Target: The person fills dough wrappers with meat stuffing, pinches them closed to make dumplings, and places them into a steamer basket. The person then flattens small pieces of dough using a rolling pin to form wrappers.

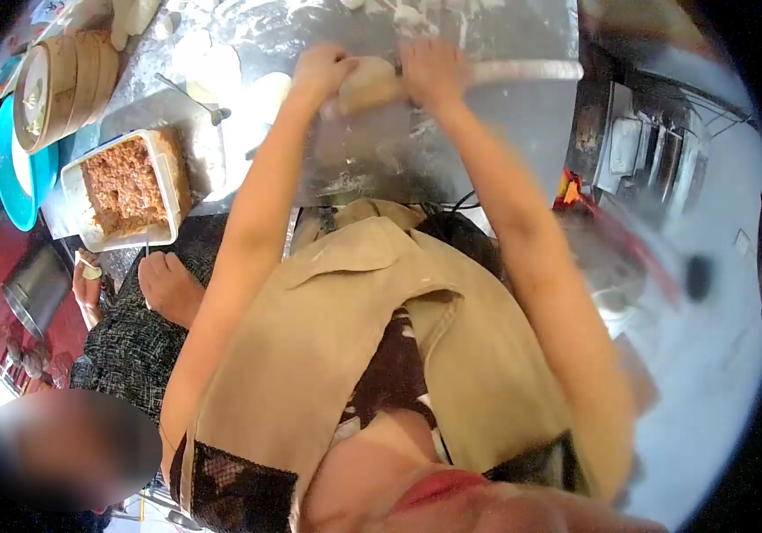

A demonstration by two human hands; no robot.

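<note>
Dough piece [369,83] on floury metal table [523,129], between the hands: just right of left hand [321,73], thumb at its edge, can't tell if pinched; right hand [435,73] just beside it, fingers curled over rolling pin [527,71], long axis left-right, one end jutting right

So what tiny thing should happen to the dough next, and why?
Probably turn the dough a little: the left grip is at its edge and the right grip is on the rolling pin, so a small turn could help it roll out evenly.
</note>
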